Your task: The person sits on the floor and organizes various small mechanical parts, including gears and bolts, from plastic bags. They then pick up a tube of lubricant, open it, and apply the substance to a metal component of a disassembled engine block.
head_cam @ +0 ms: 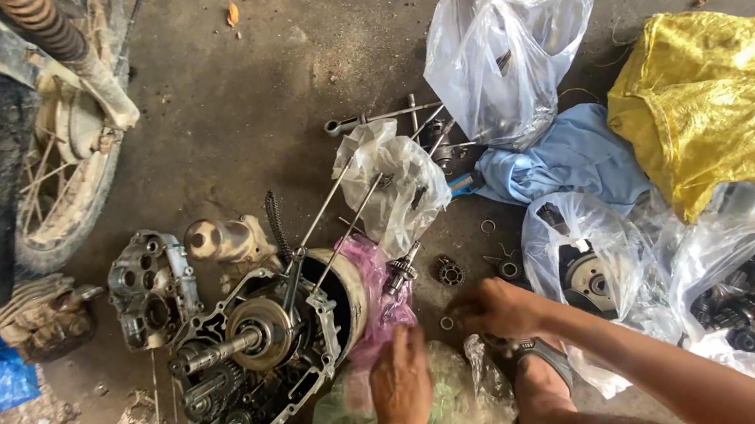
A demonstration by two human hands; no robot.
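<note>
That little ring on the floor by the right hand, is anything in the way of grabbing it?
Nothing visible blocks it. The small ring lies on bare concrete right beside the right hand, at its fingertips. The left hand rests apart on a clear plastic bag, and the small gear sits farther up.

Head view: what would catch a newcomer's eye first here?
The open engine case lies at lower left on the concrete floor, shafts and gears exposed. The yellow sack at upper right stands out, with clear bags of parts around it. At bottom centre, the left hand rests on a bag and the right hand reaches toward small parts on the floor.
</note>
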